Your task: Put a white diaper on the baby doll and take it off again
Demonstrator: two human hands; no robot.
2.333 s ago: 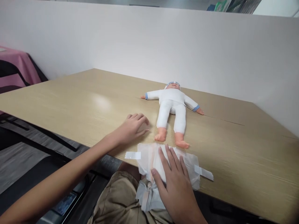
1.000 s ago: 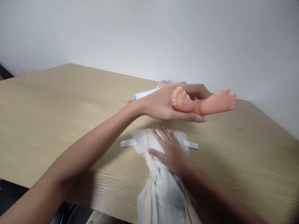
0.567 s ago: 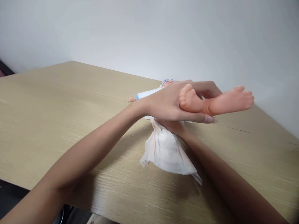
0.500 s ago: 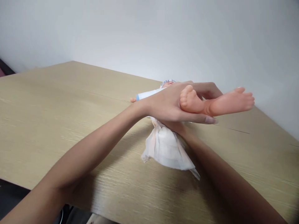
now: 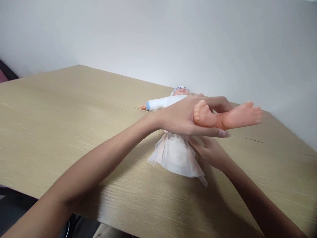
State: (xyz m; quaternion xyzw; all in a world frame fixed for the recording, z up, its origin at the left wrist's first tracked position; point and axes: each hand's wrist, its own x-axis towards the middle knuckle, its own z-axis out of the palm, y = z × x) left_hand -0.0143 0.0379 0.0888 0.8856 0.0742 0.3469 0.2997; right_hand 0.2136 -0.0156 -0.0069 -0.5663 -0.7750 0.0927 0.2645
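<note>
A baby doll (image 5: 158, 103) in a white top with blue cuffs and a printed headband lies on its back on the table. My left hand (image 5: 180, 115) is closed around the doll's lower legs and holds both feet (image 5: 241, 115) raised, soles toward me. Under the doll's bottom a white diaper (image 5: 177, 153) is spread, its near end lying on the tabletop. My right hand (image 5: 210, 150) is beneath the raised legs at the diaper's right side. Its fingertips are hidden behind the left hand and the doll, so their grip does not show.
The wood-grain table (image 5: 61, 132) reaches back to a pale wall (image 5: 123, 39). Thin dark seams cross its top. Dark items and a piece of light cloth (image 5: 109, 231) show below the near edge.
My right hand has drawn back toward me from under the doll and now shows beside the diaper. The raised feet have sunk slightly, and more of the doll's head and arm is visible.
</note>
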